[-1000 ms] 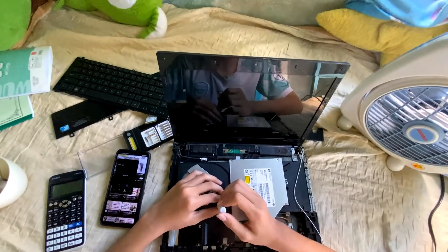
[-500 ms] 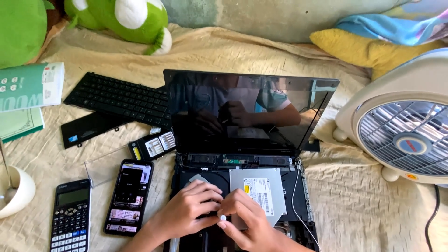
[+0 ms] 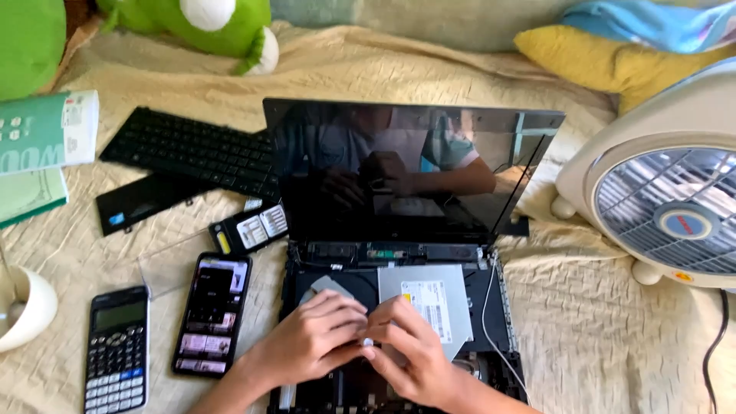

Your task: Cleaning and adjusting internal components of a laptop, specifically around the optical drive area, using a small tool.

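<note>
On the bed: a beige, wrinkled bedsheet (image 3: 613,337) carries every item listed below.
Work item: a black, opened laptop base with its keyboard cover removed (image 3: 491,322), lying at lower centre, with its dark glossy screen (image 3: 406,169) standing upright behind it.
Optical drive: a flat silver metal drive with a white label (image 3: 433,303), seated in the right half of the base, just beside the right hand.
Left hand (image 3: 310,341): fingers curled and closed, tips meeting those of the right hand over the middle of the base; a small white part (image 3: 368,343) shows between the fingertips, its kind too small to tell.
Right hand (image 3: 410,356): fingers bent and pinched together on the same small part, the hand partly over the lower left corner of the drive.
Cable: a thin white wire (image 3: 487,307) running along the right edge of the base.
Left of base: a black smartphone with lit display (image 3: 212,314), and beside it a black scientific calculator (image 3: 115,349).
Above phone: a black rectangular battery pack with white labels (image 3: 249,228).
Rear left: a black detached keyboard panel (image 3: 188,152), touching the screen's left edge.
Far left: green paper packs (image 3: 38,134).
Right side: a white box fan with grey grille (image 3: 667,199), well apart from the hands.
Rear: a green plush toy (image 3: 192,23) and a yellow cushion (image 3: 606,65).
</note>
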